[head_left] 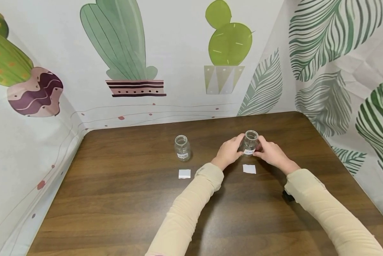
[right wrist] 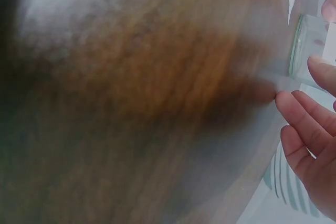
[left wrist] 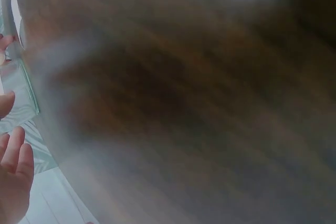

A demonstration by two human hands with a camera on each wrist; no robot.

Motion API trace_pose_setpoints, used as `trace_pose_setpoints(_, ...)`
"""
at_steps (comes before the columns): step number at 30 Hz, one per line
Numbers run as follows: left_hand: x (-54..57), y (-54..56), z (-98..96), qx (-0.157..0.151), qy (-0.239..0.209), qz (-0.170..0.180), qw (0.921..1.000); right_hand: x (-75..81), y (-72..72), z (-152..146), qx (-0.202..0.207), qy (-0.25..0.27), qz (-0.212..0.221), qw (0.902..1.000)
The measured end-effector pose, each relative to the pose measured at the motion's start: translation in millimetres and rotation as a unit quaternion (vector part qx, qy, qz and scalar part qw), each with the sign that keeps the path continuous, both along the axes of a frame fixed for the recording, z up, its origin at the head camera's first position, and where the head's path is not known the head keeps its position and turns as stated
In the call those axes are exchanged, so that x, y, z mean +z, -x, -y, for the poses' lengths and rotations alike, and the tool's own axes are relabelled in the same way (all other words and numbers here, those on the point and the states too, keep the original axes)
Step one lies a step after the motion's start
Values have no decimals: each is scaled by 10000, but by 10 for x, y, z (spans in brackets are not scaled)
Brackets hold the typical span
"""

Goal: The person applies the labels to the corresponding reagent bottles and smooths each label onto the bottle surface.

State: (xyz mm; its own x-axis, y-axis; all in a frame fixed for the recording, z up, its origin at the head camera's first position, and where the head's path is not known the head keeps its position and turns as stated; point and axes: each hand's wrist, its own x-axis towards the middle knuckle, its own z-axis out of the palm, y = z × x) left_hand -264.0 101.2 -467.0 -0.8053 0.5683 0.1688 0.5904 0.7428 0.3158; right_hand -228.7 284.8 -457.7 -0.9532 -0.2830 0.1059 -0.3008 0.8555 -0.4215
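Toward the right side of the table stands a clear glass jar (head_left: 250, 144) with no lid and a white label low on its front. My left hand (head_left: 229, 151) holds it from the left and my right hand (head_left: 272, 153) from the right, both thumbs toward the front. The right wrist view shows the right thumb (right wrist: 321, 74) over the glass and the other fingers loosely bent beside it. In the left wrist view, only part of the left hand (left wrist: 14, 182) shows at the edge, near the glass. The label's print is too small to read.
A second open glass jar (head_left: 182, 149), labelled alike, stands to the left. One small white paper square (head_left: 184, 174) lies in front of it, another paper square (head_left: 249, 169) before the held jar. The brown wooden table (head_left: 121, 199) meets a plant-patterned wall covering (head_left: 178, 46) at the back.
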Motion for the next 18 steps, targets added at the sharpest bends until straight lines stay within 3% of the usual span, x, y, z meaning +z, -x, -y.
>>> trace_pose_setpoints(7, -2, -35, -28, 76, 8, 250, 9997, -31, 3, 49, -190, 53, 197, 9996)
trace_pose_setpoints(13, 47, -110, -100, 460, 260, 59, 9986, -43, -14, 82, -285, 88, 53, 9995)
trace_pose_setpoints(18, 65, -88, -84, 397, 328, 67, 9987, -2, -40, 62, -116, 148, -87, 9998)
